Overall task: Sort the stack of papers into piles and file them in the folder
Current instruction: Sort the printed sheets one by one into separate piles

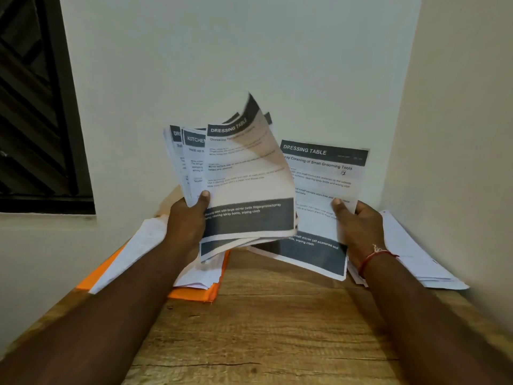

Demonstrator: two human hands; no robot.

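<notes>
My left hand (188, 218) grips a fanned stack of printed papers (244, 173) held upright above the wooden table; the front sheet is headed "DRESSING TABLE" and its top curls back. My right hand (358, 226) pinches a single sheet (322, 173), also headed "DRESSING TABLE", just right of the stack, thumb on its face. An orange folder (194, 294) lies on the table at the left, with a pile of white papers (138, 251) on top of it. Another pile of white papers (410, 251) lies at the right by the wall.
The wooden table (263, 329) sits in a corner, with white walls behind and to the right. A dark window frame (36, 107) is at the upper left. Bare wood shows in the middle and front of the table.
</notes>
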